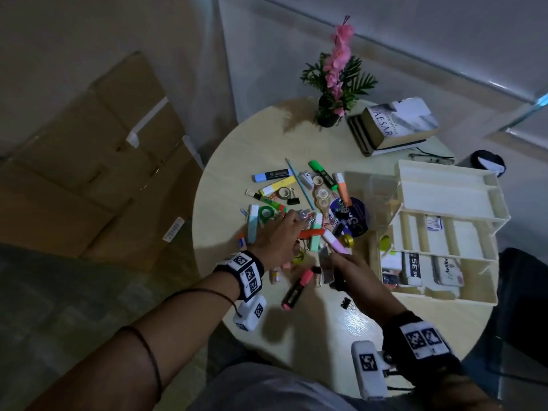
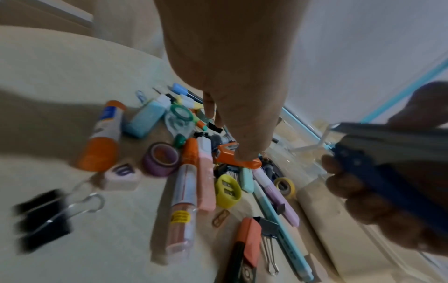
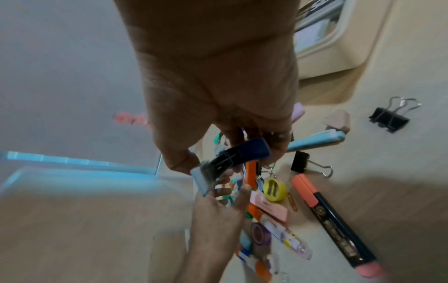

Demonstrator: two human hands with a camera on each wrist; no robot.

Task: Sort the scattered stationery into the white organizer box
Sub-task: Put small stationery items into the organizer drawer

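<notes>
Head view: round table (image 1: 225,185) with a stationery pile, white organizer box (image 1: 444,232) at the pile's right side, lid up, erasers already in its near compartments. Left hand (image 1: 278,235) reaches flat over the pile, fingers extended, tips on an orange stapler (image 1: 311,233). Right hand (image 1: 353,271) sits between the pile and the box, fingers curled round something dark; this view doesn't show what.

Right wrist view fills that in: the right hand (image 3: 218,107) grips a dark blue stapler (image 3: 242,155) with a metal nose, thumb on one side, fingers on the other. Below it lie a yellow sharpener (image 3: 274,189), a pink eraser (image 3: 269,207) and a coral marker (image 3: 332,216); a black binder clip (image 3: 389,119) sits apart, nearer the box corner (image 3: 327,63).

Left wrist view shows contact the head view blurs: left hand's fingertips (image 2: 247,155) pressing on the orange stapler (image 2: 238,159), nothing clasped. Only this view shows a glue stick (image 2: 104,137) and purple tape roll (image 2: 161,160) at the pile's left edge, plus a blurred binder clip (image 2: 46,216) nearest the camera. The blue stapler (image 2: 387,172) appears at right in the other hand.
</notes>
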